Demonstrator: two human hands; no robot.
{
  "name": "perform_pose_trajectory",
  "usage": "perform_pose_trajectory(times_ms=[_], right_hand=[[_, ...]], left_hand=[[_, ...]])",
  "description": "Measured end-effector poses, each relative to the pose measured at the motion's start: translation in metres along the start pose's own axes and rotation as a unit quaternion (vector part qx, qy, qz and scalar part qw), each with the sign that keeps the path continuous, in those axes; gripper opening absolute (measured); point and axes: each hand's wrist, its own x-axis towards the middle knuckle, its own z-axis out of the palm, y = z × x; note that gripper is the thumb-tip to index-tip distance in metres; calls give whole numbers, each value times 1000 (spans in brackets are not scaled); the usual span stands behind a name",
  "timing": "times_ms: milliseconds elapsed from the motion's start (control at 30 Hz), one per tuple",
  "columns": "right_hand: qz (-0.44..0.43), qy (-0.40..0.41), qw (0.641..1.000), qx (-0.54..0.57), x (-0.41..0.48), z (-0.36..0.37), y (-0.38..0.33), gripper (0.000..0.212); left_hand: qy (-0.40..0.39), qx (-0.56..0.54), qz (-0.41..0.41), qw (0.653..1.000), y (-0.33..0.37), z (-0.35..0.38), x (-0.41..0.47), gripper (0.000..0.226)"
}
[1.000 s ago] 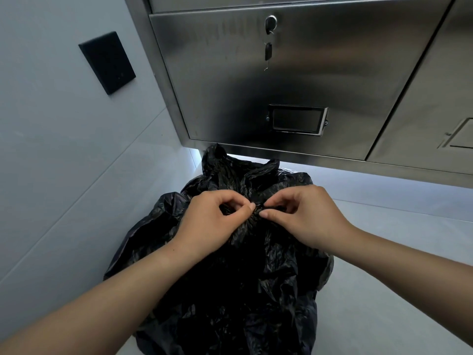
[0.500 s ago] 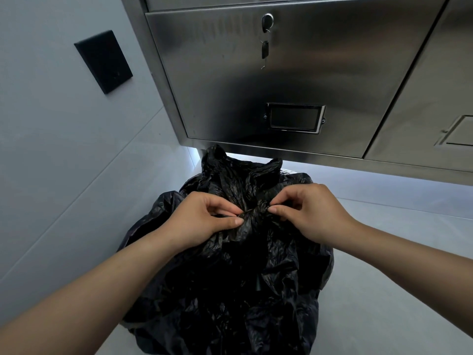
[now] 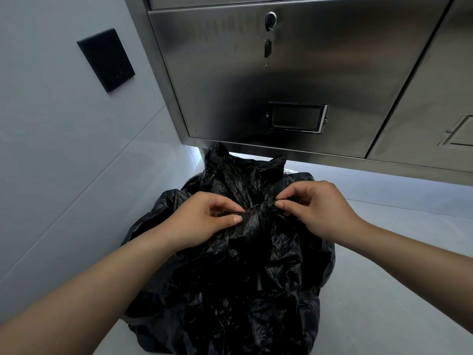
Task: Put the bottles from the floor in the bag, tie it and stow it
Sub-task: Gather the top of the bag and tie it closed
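A full black plastic bag stands on the pale floor in front of me, its top gathered into a twisted knot. My left hand pinches the plastic on the knot's left side between thumb and fingers. My right hand pinches the knot's right side. Two loose flaps of the bag's mouth stick up behind the knot. No bottles are visible; the bag's contents are hidden.
A stainless steel cabinet hangs just behind the bag, with a key in its lock and a label holder. A grey wall with a black plate runs along the left. Pale floor extends to the right.
My two hands have drawn apart, left hand to the left and right hand to the right, pulling the plastic between them into a tighter knot.
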Motion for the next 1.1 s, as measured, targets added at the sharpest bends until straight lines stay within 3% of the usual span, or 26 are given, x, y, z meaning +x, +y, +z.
perform_pose_trajectory(times_ms=[467,600,867,967,1100], right_hand=[[21,-7,999,27,2,-16,5,17],[58,-25,996,65,-2,-39,16,16],[-17,-48,994,97,-2,-44,-5,11],[-86,-28,994,69,-1,-40,-23,11],[-136,-17,988,68,3,-31,-43,12]], left_hand=[[104,-84,31,991,-12,-13,5,7],[135,-71,16,988,-21,-34,4,21],[167,-121,30,978,5,-37,8,16],[228,-112,91,963,19,-33,8,15],[241,48,242,939,46,-27,2,3]])
